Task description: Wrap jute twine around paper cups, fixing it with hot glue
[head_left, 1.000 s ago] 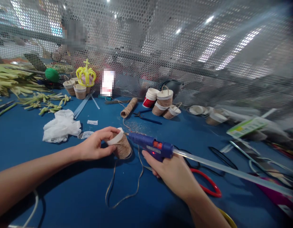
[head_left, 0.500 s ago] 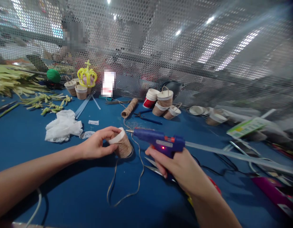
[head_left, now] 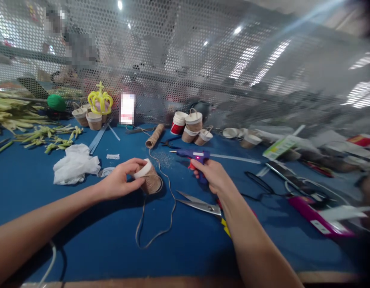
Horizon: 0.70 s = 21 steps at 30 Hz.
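Note:
My left hand (head_left: pixel 120 180) grips the rim of a white paper cup (head_left: pixel 151 181) wrapped in brown twine, tilted on its side. A loose strand of twine (head_left: pixel 172 200) runs from the cup in a loop on the blue table and up towards a twine roll (head_left: pixel 155 136). In my right hand (head_left: pixel 210 173) is a blue glue gun (head_left: pixel 192 154) with a lit red light, its nozzle pointing left, apart from the cup. A clear glue stick (head_left: pixel 235 159) sticks out of its back. Open scissors (head_left: pixel 199 204) lie below it.
Wrapped cups (head_left: pixel 193 121) stand at the back beside pliers (head_left: pixel 173 142). White cloth (head_left: pixel 75 165), a yellow crown (head_left: pixel 100 102) and green stems (head_left: pixel 20 114) are on the left. A purple power strip (head_left: pixel 315 218), cables and a phone (head_left: pixel 285 174) lie right; perforated mesh rises behind.
My right hand has drawn the glue gun away from the cup, farther back on the table. The view has shifted, showing more of the right side. The left hand still holds the cup.

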Motion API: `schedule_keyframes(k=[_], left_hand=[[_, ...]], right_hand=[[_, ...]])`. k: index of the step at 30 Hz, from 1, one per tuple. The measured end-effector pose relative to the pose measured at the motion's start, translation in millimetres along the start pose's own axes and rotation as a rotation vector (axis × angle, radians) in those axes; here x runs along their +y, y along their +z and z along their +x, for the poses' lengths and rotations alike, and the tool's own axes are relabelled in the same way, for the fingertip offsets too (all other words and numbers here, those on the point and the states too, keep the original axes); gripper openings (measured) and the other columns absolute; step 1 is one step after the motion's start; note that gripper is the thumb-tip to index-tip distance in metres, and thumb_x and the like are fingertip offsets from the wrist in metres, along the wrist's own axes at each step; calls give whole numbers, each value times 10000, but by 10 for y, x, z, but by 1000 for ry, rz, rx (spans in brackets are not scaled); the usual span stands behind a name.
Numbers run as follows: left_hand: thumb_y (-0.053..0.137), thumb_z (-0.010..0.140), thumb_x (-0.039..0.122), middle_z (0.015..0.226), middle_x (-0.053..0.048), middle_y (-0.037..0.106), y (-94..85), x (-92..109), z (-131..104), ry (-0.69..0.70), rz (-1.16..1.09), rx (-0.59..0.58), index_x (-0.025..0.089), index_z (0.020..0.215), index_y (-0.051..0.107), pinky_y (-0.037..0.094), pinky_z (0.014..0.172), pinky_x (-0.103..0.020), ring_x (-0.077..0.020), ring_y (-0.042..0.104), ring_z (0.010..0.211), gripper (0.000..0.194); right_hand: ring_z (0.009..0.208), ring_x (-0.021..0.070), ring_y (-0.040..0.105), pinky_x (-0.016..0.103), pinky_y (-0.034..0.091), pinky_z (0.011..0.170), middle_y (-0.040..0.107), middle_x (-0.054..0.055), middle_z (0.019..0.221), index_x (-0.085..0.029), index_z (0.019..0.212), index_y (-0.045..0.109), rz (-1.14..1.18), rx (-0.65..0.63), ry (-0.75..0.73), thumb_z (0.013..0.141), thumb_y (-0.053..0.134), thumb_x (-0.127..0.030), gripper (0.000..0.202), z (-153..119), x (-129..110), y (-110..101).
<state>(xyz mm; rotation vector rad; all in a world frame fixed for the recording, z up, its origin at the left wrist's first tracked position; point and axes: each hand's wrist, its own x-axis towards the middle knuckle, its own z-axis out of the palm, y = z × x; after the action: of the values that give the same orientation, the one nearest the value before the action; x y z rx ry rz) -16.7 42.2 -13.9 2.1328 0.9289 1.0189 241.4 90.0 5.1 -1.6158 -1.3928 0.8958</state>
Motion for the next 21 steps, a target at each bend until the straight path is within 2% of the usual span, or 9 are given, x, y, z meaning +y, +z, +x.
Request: schedule_keyframes(k=[5,10,14,16,19,21], left_hand=[[485,761,161,1089,-123,531,-13,9,2,9,28,2,149,658,446,414,850,-336,-199,511,1033,111],[484,766,184,1047,-107,545,-82,-11,31,-7,63,49,151,639,434,430,813,-333,-175,540,942,140],[495,766,211,1050,-96,550,-143,-29,55,-29,89,105,148,679,481,427,834,-339,-168,542,922,109],[503,762,225,1054,-94,549,-159,-33,60,-36,89,121,147,676,487,429,835,-333,-168,545,914,118],[508,752,235,1038,-92,553,-174,-26,66,-61,97,153,146,640,476,426,838,-337,-171,550,893,147],[508,743,226,1024,-93,553,-187,-16,74,-90,110,183,144,632,475,420,840,-346,-175,550,885,141]], right_hand=[[546,91,541,226,454,552,589,15,619,-132,622,557,-188,-25,7,784,534,-268,212,44,89,49],[693,119,576,303,477,641,603,22,833,-128,890,572,-510,-12,72,850,476,-347,242,128,156,16],[787,256,587,390,429,684,605,112,716,-120,646,585,-705,90,50,781,540,-367,286,134,118,-40],[867,319,564,419,400,705,604,163,765,-126,646,586,-748,150,-9,763,545,-346,252,56,43,-38],[917,259,549,369,388,765,605,131,902,-149,772,605,-723,113,-171,785,506,-334,210,-184,-136,77],[779,172,582,285,415,719,633,48,828,-183,747,623,-656,-56,-272,780,506,-392,241,-394,-259,234]])
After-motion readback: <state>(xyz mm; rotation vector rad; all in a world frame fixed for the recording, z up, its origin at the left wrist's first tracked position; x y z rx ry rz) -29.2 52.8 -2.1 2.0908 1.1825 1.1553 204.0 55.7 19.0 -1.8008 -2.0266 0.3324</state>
